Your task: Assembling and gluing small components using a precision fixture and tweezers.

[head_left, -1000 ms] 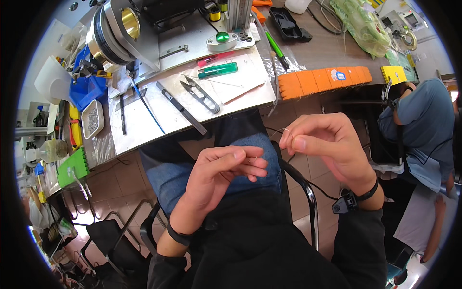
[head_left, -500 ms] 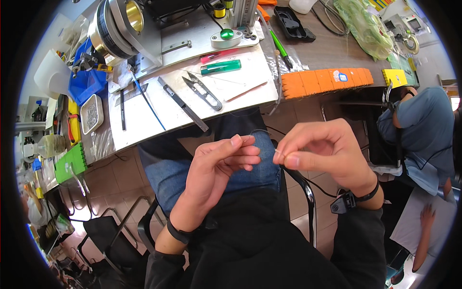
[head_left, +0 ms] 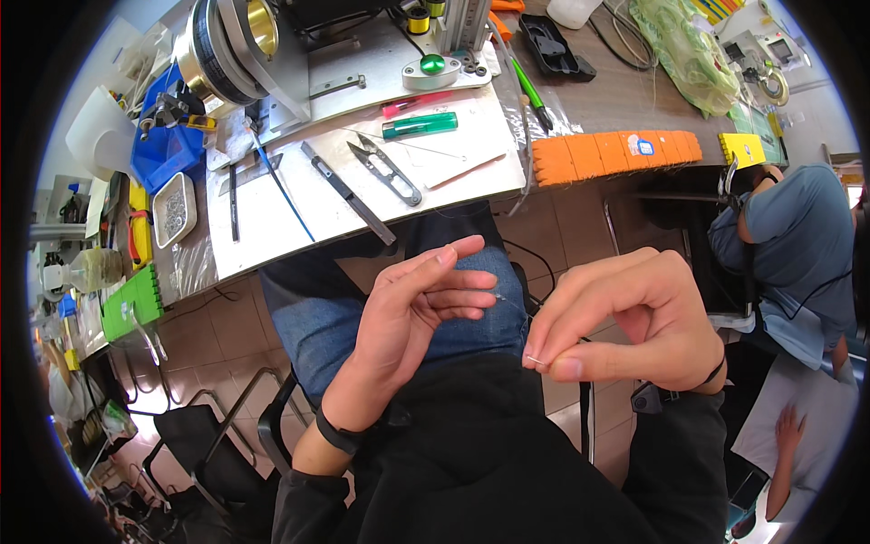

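Note:
My right hand (head_left: 630, 317) pinches a thin, pale strand (head_left: 537, 361) between thumb and fingertips; whether it is thread or fine wire I cannot tell. To its left, above my lap, my left hand (head_left: 412, 308) is open, thumb and fingers spread. A faint clear filament seems to pass near its fingertips. In front of my hands, on the white board (head_left: 272, 245), lie thread snips (head_left: 385, 170), a dark slim knife-like tool (head_left: 347, 193), a blue thin rod (head_left: 281, 186) and a green-handled tool (head_left: 420, 125).
A metal machine with a large spool (head_left: 213, 54) stands at the back left. Beside it are a blue bin (head_left: 168, 150) and a small tray of little parts (head_left: 174, 209). Orange padding (head_left: 616, 157) lines the table edge at right. Another person (head_left: 788, 236) sits at far right.
My right hand has moved slightly down and toward me with the pinched strand. My left hand's fingers have spread wider, the thumb lifting away from the others.

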A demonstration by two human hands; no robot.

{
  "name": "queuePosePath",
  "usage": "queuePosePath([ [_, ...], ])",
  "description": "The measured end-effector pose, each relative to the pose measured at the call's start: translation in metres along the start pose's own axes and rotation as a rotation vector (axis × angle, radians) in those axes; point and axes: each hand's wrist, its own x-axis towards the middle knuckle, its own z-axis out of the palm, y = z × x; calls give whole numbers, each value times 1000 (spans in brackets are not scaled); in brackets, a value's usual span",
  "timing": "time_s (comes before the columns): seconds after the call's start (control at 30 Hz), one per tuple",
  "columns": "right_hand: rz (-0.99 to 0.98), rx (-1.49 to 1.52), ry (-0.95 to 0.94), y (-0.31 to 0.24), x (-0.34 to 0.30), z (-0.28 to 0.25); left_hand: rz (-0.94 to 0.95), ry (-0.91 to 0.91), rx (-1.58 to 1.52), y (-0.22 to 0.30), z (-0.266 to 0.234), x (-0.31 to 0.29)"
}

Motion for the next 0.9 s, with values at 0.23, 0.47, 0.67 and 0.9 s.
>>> queuePosePath([
  [0.23, 42, 59, 126, 14, 6, -5, 15, -149, 0, -1, -13, -2],
  [0.47, 106, 83, 177, 19, 7, -10, 82, -124, -44, -1, -15, -5],
  [0.67, 90, 100, 128, 21, 4, -8, 79, -137, -34, 0, -13, -6],
  [0.9, -61, -174, 294, 22, -2, -3, 897, 194, 1015, 6, -2, -18],
])
